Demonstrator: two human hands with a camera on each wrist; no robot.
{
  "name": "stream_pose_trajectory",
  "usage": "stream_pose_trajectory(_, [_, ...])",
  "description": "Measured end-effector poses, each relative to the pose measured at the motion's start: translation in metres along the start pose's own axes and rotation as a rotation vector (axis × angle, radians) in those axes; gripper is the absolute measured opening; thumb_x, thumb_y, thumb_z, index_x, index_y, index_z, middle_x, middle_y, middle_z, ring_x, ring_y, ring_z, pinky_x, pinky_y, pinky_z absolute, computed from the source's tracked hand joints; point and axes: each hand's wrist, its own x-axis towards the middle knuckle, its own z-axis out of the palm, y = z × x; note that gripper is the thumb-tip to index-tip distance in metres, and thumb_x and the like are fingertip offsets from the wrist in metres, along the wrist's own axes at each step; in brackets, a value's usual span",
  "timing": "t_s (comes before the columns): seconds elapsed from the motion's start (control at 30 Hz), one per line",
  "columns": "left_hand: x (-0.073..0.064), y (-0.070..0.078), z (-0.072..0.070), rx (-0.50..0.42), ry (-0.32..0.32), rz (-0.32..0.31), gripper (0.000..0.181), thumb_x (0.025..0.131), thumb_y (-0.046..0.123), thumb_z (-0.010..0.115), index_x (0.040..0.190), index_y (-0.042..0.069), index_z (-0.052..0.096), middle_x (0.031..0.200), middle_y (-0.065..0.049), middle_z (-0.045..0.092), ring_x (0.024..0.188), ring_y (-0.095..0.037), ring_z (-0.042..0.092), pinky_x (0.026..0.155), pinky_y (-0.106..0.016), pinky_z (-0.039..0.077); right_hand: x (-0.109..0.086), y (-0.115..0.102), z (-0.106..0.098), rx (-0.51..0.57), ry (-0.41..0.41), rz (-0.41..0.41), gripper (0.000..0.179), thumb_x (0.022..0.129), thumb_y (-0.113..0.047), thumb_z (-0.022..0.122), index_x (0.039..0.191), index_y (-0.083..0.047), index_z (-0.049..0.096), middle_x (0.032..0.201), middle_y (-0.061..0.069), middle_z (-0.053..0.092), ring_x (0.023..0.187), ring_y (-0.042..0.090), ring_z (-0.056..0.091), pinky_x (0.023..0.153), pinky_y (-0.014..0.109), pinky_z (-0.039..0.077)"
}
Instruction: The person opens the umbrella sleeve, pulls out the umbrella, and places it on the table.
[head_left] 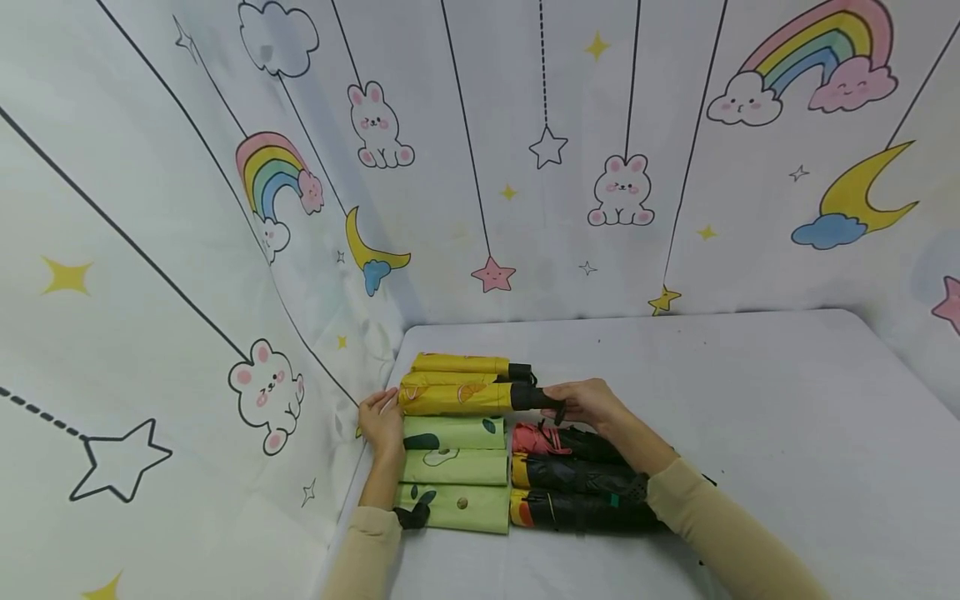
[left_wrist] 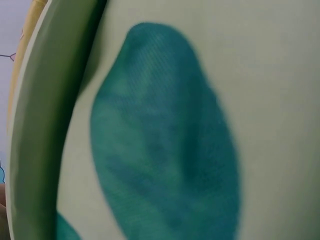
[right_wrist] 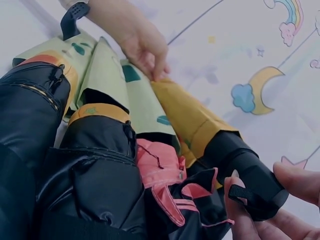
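Observation:
A yellow folding umbrella (head_left: 450, 400) with an orange print lies lengthwise between both hands. At its right end, my right hand (head_left: 596, 406) holds the black handle (right_wrist: 250, 177), which has a wrist strap. My left hand (head_left: 382, 421) pinches the umbrella's left end, seen from across in the right wrist view. Behind it lie more yellow umbrellas (head_left: 457, 363) with black handles. Just in front is a row of light green sleeves (head_left: 457, 467) with leaf and avocado prints. The left wrist view is filled by a light green sleeve (left_wrist: 270, 125) with a dark green leaf shape.
Several dark folded umbrellas (head_left: 577, 475) lie right of the green sleeves, under my right forearm. A pink one (right_wrist: 157, 165) with black parts is among them. The white table (head_left: 787, 417) extends to the right. A printed white curtain (head_left: 450, 167) borders the back and left.

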Motion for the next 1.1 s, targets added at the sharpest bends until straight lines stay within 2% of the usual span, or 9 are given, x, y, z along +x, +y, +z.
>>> stream_pose_trajectory(0.3, [-0.001, 0.001, -0.002, -0.006, -0.006, -0.036, 0.047, 0.090, -0.025, 0.053, 0.133, -0.010, 0.044, 0.131, -0.030, 0.062, 0.126, -0.039, 0.063, 0.069, -0.023, 0.054, -0.001, 0.000, -0.005, 0.016, 0.003, -0.003, 0.045, 0.095, -0.019, 0.080, 0.129, 0.008, 0.069, 0.111, 0.021, 0.076, 0.093, 0.030, 0.078, 0.094, 0.050, 0.060])
stream_pose_trajectory(0.63, [-0.002, 0.004, -0.004, 0.024, -0.018, -0.026, 0.049, 0.089, -0.025, 0.054, 0.135, -0.011, 0.042, 0.132, -0.029, 0.061, 0.125, -0.039, 0.064, 0.082, -0.025, 0.058, -0.006, -0.003, -0.013, 0.028, -0.022, -0.018, 0.044, 0.096, -0.016, 0.077, 0.130, 0.011, 0.066, 0.109, 0.021, 0.076, 0.101, 0.036, 0.076, 0.096, 0.049, 0.060])
stream_pose_trajectory(0.87, [-0.002, 0.003, -0.004, 0.042, -0.009, -0.042, 0.049, 0.090, -0.023, 0.056, 0.135, -0.008, 0.044, 0.131, -0.026, 0.064, 0.123, -0.037, 0.065, 0.081, -0.027, 0.059, -0.009, -0.001, -0.020, 0.002, -0.011, -0.016, 0.048, 0.096, -0.020, 0.079, 0.131, 0.009, 0.066, 0.112, 0.018, 0.077, 0.105, 0.036, 0.075, 0.095, 0.048, 0.061])
stream_pose_trajectory(1.1, [-0.002, 0.003, -0.005, 0.037, -0.017, -0.052, 0.048, 0.091, -0.022, 0.056, 0.135, -0.008, 0.044, 0.133, -0.026, 0.062, 0.125, -0.038, 0.064, 0.079, -0.026, 0.059, -0.012, -0.003, -0.024, 0.001, -0.013, -0.012, 0.047, 0.096, -0.019, 0.078, 0.131, 0.009, 0.066, 0.112, 0.016, 0.077, 0.098, 0.029, 0.077, 0.092, 0.044, 0.062])
